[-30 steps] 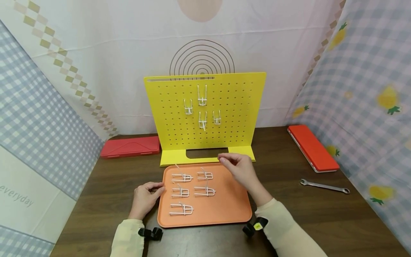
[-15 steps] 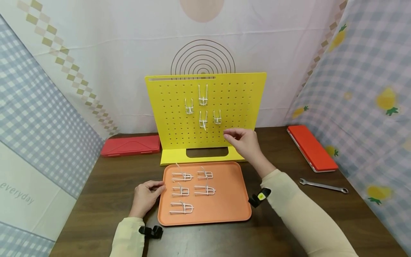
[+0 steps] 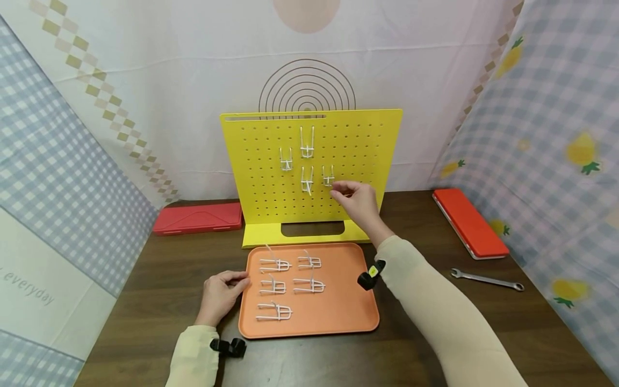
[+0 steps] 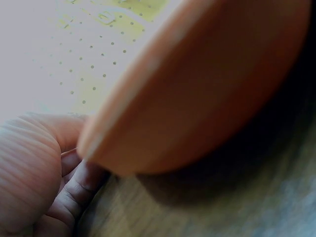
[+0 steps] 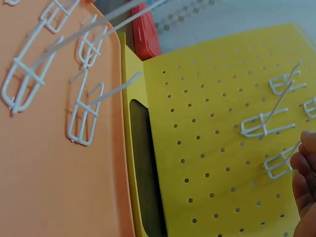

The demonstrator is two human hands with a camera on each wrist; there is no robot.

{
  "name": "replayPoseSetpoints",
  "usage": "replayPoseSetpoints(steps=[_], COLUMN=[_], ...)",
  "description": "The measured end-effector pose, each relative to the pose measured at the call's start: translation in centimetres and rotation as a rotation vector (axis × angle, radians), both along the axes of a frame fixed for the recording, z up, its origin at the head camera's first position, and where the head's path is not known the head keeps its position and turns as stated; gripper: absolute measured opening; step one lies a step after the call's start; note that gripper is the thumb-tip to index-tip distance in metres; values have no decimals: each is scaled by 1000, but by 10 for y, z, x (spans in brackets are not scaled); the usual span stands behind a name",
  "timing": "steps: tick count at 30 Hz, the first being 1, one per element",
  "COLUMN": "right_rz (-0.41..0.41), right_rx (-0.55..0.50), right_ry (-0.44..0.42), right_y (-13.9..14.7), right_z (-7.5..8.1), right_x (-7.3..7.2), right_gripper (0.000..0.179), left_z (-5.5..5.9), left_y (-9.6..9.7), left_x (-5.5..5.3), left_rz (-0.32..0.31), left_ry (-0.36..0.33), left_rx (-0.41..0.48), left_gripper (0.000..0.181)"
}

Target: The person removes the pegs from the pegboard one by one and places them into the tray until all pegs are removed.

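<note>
My left hand (image 3: 218, 295) pinches the left rim of the orange tray (image 3: 340, 301); in the left wrist view the thumb lies over the rim and fingers are below it. My right hand (image 3: 359, 201) is at the yellow pegboard (image 3: 268, 207), its thumb and fingers pinching the projecting prong of the lower right white wire hook (image 5: 278, 168). That hook hangs on the board; the prong's tip is hidden by the fingers. Several other white wire hooks hang nearby, among them a top one (image 3: 307, 150). Several more, such as one hook (image 3: 274, 312), lie on the tray's left half.
A dark red case (image 3: 198, 219) lies left of the pegboard. At the right are an orange-red case (image 3: 469, 223) and a wrench (image 3: 486, 279) on the wooden table (image 3: 159, 301). Patterned cloth (image 3: 193, 107) hangs behind and at both sides.
My right hand has risen from the tray's far edge to the pegboard, then shifted left to the lower right hook. The left hand stays at the tray rim.
</note>
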State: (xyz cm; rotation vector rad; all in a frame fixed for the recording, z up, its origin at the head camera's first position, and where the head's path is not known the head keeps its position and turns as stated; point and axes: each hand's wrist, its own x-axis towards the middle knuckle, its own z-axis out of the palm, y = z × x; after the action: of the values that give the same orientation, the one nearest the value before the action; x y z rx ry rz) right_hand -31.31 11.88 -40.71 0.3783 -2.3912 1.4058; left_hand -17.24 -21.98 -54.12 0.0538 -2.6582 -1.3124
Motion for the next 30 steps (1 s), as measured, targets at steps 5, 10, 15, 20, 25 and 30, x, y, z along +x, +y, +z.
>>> replayPoseSetpoints(steps=[5, 10, 15, 20, 25, 30], right_rz=[-14, -6, 34, 50, 44, 38], right_rx=[-85, -128, -128, -125, -122, -124], right_ry=[-40, -70, -93, -92, -107, -132], right_y=[-3, -5, -9, -12, -12, -11], right_z=[-6, -9, -10, -8, -6, -4], right_x=[-12, -20, -24, -26, -26, -25], right_gripper=[22, 25, 26, 24, 23, 21], left_z=[0, 1, 1, 2, 2, 1], left_y=[1, 1, 0, -1, 0, -1], left_x=[0, 0, 0, 0, 0, 0], left_rz=[-5, -7, -4, -9, -8, -8], left_ry=[-1, -1, -4, 0, -5, -3], left_rx=[1, 2, 4, 8, 10, 10], left_gripper=[19, 19, 19, 19, 19, 19])
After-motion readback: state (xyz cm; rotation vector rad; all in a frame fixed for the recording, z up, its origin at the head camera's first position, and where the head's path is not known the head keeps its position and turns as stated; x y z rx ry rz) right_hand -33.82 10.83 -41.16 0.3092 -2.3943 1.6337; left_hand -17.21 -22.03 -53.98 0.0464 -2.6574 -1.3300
